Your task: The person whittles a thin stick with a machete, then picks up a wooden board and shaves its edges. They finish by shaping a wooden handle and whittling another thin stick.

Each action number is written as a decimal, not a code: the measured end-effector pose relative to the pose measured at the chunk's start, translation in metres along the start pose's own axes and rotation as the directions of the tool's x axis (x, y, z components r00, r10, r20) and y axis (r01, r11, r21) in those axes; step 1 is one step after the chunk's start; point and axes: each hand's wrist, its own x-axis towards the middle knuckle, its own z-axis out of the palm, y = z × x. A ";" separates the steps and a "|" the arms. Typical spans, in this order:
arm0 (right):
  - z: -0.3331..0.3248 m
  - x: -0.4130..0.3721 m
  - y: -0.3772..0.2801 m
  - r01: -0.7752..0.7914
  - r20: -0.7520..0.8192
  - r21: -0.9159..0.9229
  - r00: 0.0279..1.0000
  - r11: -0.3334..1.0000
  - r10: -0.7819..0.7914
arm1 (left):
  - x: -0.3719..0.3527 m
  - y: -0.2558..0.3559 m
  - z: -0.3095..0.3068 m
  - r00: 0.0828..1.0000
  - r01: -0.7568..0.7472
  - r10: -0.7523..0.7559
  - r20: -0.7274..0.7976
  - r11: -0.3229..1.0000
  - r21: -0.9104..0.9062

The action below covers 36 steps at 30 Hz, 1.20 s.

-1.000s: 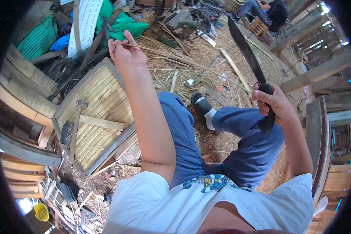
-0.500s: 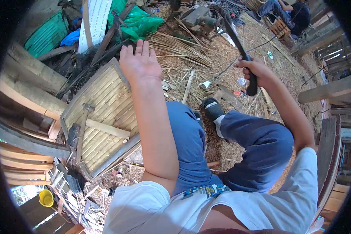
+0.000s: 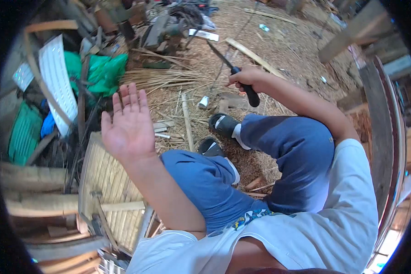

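Observation:
My left hand point(image 3: 131, 125) is raised with its palm facing up, fingers spread, holding nothing. Wrapped round the black handle of a long knife point(image 3: 250, 93), my right hand point(image 3: 249, 78) is closed, and the dark blade points up and to the left, away from me. Beneath my left forearm lies a framed panel of bamboo strips point(image 3: 123, 182), partly hidden by the arm. A hammer point(image 3: 104, 219) and a short wooden slat point(image 3: 123, 206) rest on this panel.
Thin bamboo strips point(image 3: 157, 78) lie in a bundle ahead. Left of them are green plastic point(image 3: 107, 68) and a white corrugated sheet point(image 3: 57, 77). A white cup point(image 3: 203, 102) and a long slat point(image 3: 255, 57) lie on the shaving-covered ground. Timber posts point(image 3: 351, 34) stand at right.
The view has turned, so surroundings shift. My left hand appears farther left and lower, still open. My right hand, still gripping the knife, appears farther left; the blade now tilts more leftward.

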 end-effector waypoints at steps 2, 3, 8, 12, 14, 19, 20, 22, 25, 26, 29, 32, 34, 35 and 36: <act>-0.004 0.007 0.009 0.003 -0.002 0.000 1.000 1.000 -0.003 | -0.003 -0.003 0.003 0.998 0.059 -0.059 0.015 0.998 -0.015; -0.004 0.011 0.013 0.012 0.004 0.011 1.000 1.000 -0.012 | -0.002 -0.003 0.002 0.996 0.083 -0.082 0.018 0.996 -0.022; 0.004 0.029 0.021 0.012 -0.087 -0.010 0.996 1.000 -0.012 | 0.005 0.004 -0.006 0.997 0.078 -0.080 -0.025 0.995 -0.056; 0.023 0.056 0.005 -0.078 -0.118 0.009 0.990 0.997 0.079 | 0.010 0.021 -0.015 0.995 -0.041 0.037 -0.087 0.998 -0.046; 0.030 0.082 0.004 -0.060 -0.147 -0.060 0.988 0.996 0.051 | 0.009 0.027 -0.019 0.990 -0.096 0.090 -0.108 0.994 -0.050; 0.040 0.142 0.008 0.053 -0.146 -0.247 0.985 0.968 -0.091 | 0.004 0.031 -0.024 0.993 -0.093 0.084 -0.083 0.990 -0.104; 0.044 0.153 0.007 0.069 -0.141 -0.261 0.984 0.963 -0.109 | 0.003 0.031 -0.026 0.996 -0.068 0.058 -0.073 0.989 -0.132; 0.047 0.191 0.020 0.100 -0.135 -0.281 0.981 0.955 -0.142 | 0.002 0.030 -0.027 0.998 -0.021 0.013 -0.055 0.988 -0.154; 0.059 0.204 0.027 0.087 -0.161 -0.160 0.980 0.983 -0.113 | 0.001 0.029 -0.027 0.999 0.030 -0.034 -0.025 0.989 -0.147; 0.063 0.198 0.026 0.078 -0.192 -0.143 0.976 0.987 -0.105 | 0.000 0.028 -0.026 0.999 0.044 -0.046 -0.014 0.987 -0.152; 0.069 0.205 0.027 0.052 -0.212 -0.121 0.974 0.991 -0.077 | -0.001 0.025 -0.020 0.997 0.063 -0.068 -0.028 0.988 -0.143; 0.075 0.226 0.035 -0.024 -0.271 -0.091 0.963 0.996 -0.002 | -0.002 0.023 -0.022 0.994 0.112 -0.108 0.029 0.978 -0.175; 0.078 0.251 0.041 -0.071 -0.229 -0.093 0.972 0.993 0.048 | -0.001 0.022 -0.023 0.988 0.142 -0.128 0.081 0.970 -0.196; 0.077 0.274 0.047 -0.087 -0.163 -0.092 0.984 0.992 0.071 | -0.002 0.021 -0.022 0.986 0.155 -0.139 0.096 0.968 -0.196; 0.076 0.289 0.052 -0.099 -0.099 -0.091 0.991 0.991 0.090 | -0.002 0.020 -0.022 0.982 0.170 -0.150 0.117 0.966 -0.195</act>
